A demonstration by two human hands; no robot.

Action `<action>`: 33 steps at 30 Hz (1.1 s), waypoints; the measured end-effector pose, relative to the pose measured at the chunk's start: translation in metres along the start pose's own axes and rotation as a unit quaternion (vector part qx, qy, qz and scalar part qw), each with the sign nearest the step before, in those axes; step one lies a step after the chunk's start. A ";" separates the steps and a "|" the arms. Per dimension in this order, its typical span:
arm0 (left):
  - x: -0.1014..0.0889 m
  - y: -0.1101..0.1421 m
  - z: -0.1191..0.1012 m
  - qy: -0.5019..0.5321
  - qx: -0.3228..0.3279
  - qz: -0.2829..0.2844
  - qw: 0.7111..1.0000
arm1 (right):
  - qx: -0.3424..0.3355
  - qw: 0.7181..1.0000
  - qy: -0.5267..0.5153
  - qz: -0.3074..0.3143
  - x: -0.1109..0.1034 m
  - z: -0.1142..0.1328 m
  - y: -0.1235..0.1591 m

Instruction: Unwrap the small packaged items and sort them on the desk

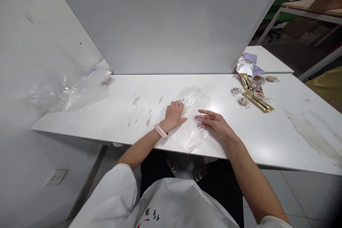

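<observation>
A clear plastic bag (194,99) lies flat on the white table (120,121) in front of me. My left hand (174,114), with a pink watch strap at the wrist, rests on the bag's left side, fingers curled over a small golden item inside the bag. My right hand (213,120) lies on the bag's right side with its fingers stretched out toward the left hand, pressing the plastic.
A pile of gold stick packets and small wrapped snacks (253,94) lies at the right back, with a silver pouch (245,66) behind it. Crumpled clear plastic (66,92) sits at the left. A white divider board (165,25) stands behind. Smears mark the tabletop.
</observation>
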State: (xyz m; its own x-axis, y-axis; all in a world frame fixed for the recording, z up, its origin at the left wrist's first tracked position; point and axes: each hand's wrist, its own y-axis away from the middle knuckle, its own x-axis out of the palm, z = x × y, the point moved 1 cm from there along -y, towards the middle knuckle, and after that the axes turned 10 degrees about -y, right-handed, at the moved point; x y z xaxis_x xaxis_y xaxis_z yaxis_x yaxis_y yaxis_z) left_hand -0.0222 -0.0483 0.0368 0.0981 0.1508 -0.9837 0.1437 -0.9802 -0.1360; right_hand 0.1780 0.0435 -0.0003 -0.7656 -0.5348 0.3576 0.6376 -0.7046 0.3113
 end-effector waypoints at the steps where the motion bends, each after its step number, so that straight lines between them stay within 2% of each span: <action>1: 0.002 -0.003 0.000 -0.010 -0.007 0.008 1.000 | -0.004 1.000 -0.003 0.002 -0.001 0.000 0.000; 3: 0.002 -0.008 0.006 0.017 -0.033 0.005 0.999 | -0.016 1.000 -0.003 -0.004 -0.004 0.001 -0.001; 5: 0.000 -0.010 0.016 0.105 -0.076 -0.010 0.991 | -0.031 0.999 0.003 -0.022 -0.007 0.002 -0.001; 6: -0.001 -0.011 0.023 0.171 -0.108 -0.010 0.979 | -0.042 0.999 0.004 -0.034 -0.008 0.003 -0.001; 9: -0.002 -0.010 0.041 0.339 -0.213 0.026 0.916 | -0.087 0.994 -0.014 -0.070 -0.011 0.008 0.000; 10: -0.002 -0.009 0.046 0.364 -0.236 0.042 0.900 | -0.103 0.991 -0.023 -0.080 -0.012 0.009 0.000; 12: -0.001 -0.003 0.054 0.372 -0.257 0.063 0.890 | -0.127 0.986 -0.043 -0.095 -0.014 0.012 0.001; 14: -0.003 0.004 0.059 0.336 -0.267 0.056 0.902 | -0.138 0.983 -0.064 -0.105 -0.016 0.015 0.002; 16: -0.007 0.011 0.057 0.246 -0.257 -0.004 0.934 | -0.137 0.981 -0.083 -0.106 -0.018 0.016 0.003; 19: -0.013 0.015 0.039 0.114 -0.158 -0.102 0.975 | -0.125 0.983 -0.100 -0.095 -0.017 0.016 0.003; 21: -0.012 0.012 0.022 0.077 -0.077 -0.100 0.989 | -0.116 0.984 -0.103 -0.086 -0.016 0.016 0.003; 23: -0.007 0.005 0.011 0.043 -0.038 -0.077 0.995 | -0.112 0.985 -0.104 -0.081 -0.016 0.016 0.004; 24: -0.005 0.001 0.010 0.041 -0.041 -0.063 0.996 | -0.113 0.985 -0.105 -0.081 -0.016 0.016 0.004; 26: -0.002 -0.005 0.017 0.083 -0.086 -0.035 0.992 | -0.119 0.983 -0.107 -0.086 -0.017 0.017 0.004; 30: -0.006 -0.006 0.059 0.203 -0.220 -0.026 0.954 | -0.120 0.982 -0.095 -0.108 -0.020 0.018 0.002; 33: -0.017 0.004 0.090 0.153 -0.271 -0.040 0.950 | -0.112 0.980 -0.101 -0.131 -0.021 0.018 0.001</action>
State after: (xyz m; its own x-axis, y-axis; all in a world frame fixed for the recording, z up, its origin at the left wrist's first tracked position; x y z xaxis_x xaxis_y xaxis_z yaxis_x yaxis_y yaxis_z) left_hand -0.1123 -0.0667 0.0419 0.3349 0.3336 -0.8812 0.6397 -0.7672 -0.0474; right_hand 0.1967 0.0626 0.0085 -0.8535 -0.2345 0.4653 0.3695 -0.9020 0.2231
